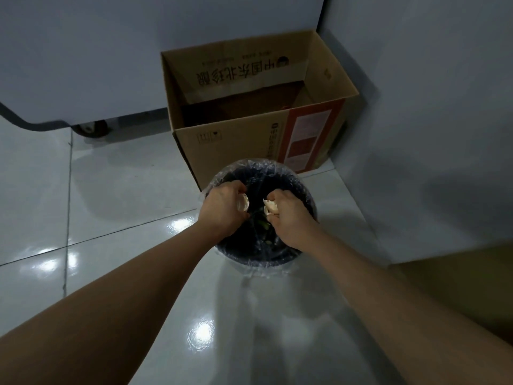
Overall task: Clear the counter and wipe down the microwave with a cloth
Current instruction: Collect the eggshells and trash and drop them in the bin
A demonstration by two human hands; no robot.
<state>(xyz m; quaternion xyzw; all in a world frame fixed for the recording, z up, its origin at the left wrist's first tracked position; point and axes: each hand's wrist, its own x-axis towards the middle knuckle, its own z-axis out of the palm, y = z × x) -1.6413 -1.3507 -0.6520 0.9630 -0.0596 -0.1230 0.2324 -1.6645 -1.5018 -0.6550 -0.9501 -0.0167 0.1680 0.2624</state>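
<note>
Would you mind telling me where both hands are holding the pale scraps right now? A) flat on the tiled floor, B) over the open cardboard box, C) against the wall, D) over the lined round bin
D: the left hand and the right hand each grip pale scraps above the mouth of the lined bin, with the cardboard box behind it.

A cardboard box with an open top stood beyond the hands, against the wall. A small wheel sat far to the left of the hands, on the glossy tiled floor.
</note>
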